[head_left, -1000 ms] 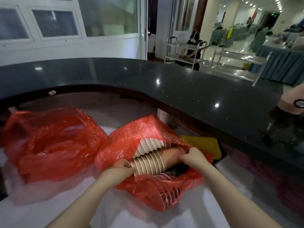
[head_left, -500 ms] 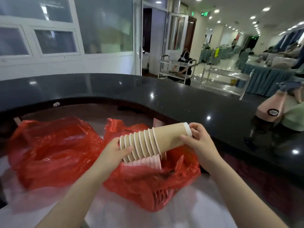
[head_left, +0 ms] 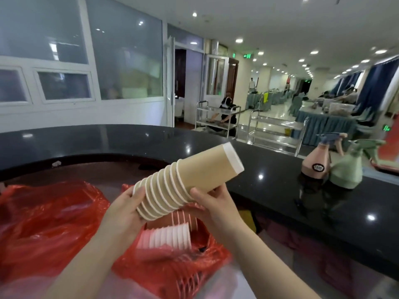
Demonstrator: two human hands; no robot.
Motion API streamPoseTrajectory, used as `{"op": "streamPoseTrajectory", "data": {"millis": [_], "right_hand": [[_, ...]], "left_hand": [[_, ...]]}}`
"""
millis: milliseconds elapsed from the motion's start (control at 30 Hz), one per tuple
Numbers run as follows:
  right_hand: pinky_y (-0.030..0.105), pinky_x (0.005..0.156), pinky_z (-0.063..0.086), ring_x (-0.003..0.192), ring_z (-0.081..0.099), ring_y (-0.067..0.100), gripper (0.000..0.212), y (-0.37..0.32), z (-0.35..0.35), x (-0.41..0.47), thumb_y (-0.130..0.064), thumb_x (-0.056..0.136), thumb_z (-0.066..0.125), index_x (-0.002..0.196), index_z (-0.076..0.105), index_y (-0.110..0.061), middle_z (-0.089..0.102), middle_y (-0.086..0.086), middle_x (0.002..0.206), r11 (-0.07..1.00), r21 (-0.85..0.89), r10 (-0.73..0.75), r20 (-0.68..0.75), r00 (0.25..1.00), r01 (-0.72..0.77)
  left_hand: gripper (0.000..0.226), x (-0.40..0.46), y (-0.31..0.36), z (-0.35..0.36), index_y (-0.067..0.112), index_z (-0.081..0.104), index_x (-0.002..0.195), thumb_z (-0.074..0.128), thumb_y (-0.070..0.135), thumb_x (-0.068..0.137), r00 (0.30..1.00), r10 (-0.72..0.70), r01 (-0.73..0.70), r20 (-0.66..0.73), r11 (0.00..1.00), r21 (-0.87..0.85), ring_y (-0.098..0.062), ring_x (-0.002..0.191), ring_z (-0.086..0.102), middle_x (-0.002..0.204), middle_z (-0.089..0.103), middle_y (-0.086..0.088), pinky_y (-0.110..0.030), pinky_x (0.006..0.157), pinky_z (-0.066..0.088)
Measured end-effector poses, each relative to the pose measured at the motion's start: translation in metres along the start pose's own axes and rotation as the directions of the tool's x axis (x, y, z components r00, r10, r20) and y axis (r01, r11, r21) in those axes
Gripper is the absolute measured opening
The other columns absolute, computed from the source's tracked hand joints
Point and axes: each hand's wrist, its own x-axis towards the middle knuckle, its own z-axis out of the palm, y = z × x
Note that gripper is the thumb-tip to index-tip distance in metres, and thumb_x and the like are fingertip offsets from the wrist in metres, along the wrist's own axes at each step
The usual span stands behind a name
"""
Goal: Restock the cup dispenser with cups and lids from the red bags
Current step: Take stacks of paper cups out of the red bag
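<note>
A stack of nested tan paper cups [head_left: 194, 175] with white rims is tilted in the air above the bags, its base pointing up and right. My left hand [head_left: 126, 209] cups the open rim end. Around the stack's middle, from below, curl the fingers of my right hand [head_left: 212, 203]. Under them lies an open red bag [head_left: 172, 262] with another row of white-rimmed cups [head_left: 168, 235] inside. A second red bag [head_left: 47, 221] sits to the left. No cup dispenser is in view.
A curved black glossy counter [head_left: 280, 190] runs behind and to the right. On it stand a pink spray bottle [head_left: 316, 164] and a green spray bottle [head_left: 347, 169]. The bags rest on a white lower surface [head_left: 26, 285]. Metal carts [head_left: 274, 134] and people are far beyond.
Both hands lifted the cup stack out of the red bag and raised it, base tilting up to the right. My view rose, bringing the spray bottles into sight.
</note>
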Motion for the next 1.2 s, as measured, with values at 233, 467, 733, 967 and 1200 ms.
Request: {"op": "streamPoseTrajectory", "data": {"millis": [233,467,733,967,1200], "right_hand": [[0.069,0.080,0.050,0.102,0.060,0.049,0.057,0.025,0.039,0.011,-0.020,0.069,0.079,0.120,0.057,-0.005,0.061,0.027,0.111,0.998,-0.039,-0.041,0.173,0.984,0.048],[0.055,0.088,0.052,0.102,0.065,0.038,0.057,0.047,0.124,0.004,-0.022,0.061,0.086,0.111,0.065,-0.007,0.070,0.018,0.106,0.995,0.034,-0.097,0.305,0.947,0.091],[0.050,0.086,0.053,0.100,0.067,0.030,0.056,0.034,0.254,-0.054,-0.025,0.057,0.088,0.107,0.066,-0.013,0.072,0.011,0.104,0.988,0.074,-0.157,0.480,0.863,0.139],[0.053,0.090,0.052,0.107,0.064,0.033,0.072,0.049,0.396,-0.166,-0.026,0.056,0.089,0.119,0.059,-0.010,0.068,0.014,0.112,0.987,0.136,-0.148,0.624,0.767,0.080],[0.043,0.084,0.056,0.106,0.066,0.028,0.074,0.085,0.529,-0.278,-0.042,0.052,0.092,0.117,0.060,-0.025,0.069,0.007,0.112,0.991,0.125,-0.066,0.747,0.661,-0.043]], "left_hand": [[0.040,-0.027,0.017,-0.027,0.015,0.056,0.126,0.039,0.036,0.097,0.991,-0.007,0.029,-0.130,0.986,0.166,-0.025,0.111,0.064,0.119,0.068,-0.009,-0.030,0.084,0.056],[0.024,-0.103,0.080,-0.086,0.016,0.061,0.116,0.045,0.026,0.099,0.887,0.121,0.059,-0.447,0.928,0.368,-0.025,0.095,0.070,0.104,0.073,-0.007,-0.035,0.079,0.054],[0.022,-0.240,0.187,-0.132,0.021,0.064,0.108,0.052,0.007,0.095,0.759,0.421,0.011,-0.496,0.754,0.656,-0.015,0.097,0.068,0.100,0.074,0.002,-0.028,0.082,0.052],[0.033,-0.423,0.266,-0.179,0.029,0.062,0.110,0.055,0.002,0.092,0.681,0.580,0.083,-0.448,0.546,0.833,0.002,0.104,0.063,0.109,0.070,0.012,-0.015,0.080,0.048],[0.038,-0.606,0.318,-0.227,0.033,0.060,0.107,0.054,-0.002,0.092,0.518,0.657,0.224,-0.549,0.515,0.828,0.002,0.102,0.063,0.110,0.069,0.008,-0.018,0.085,0.046]]}}
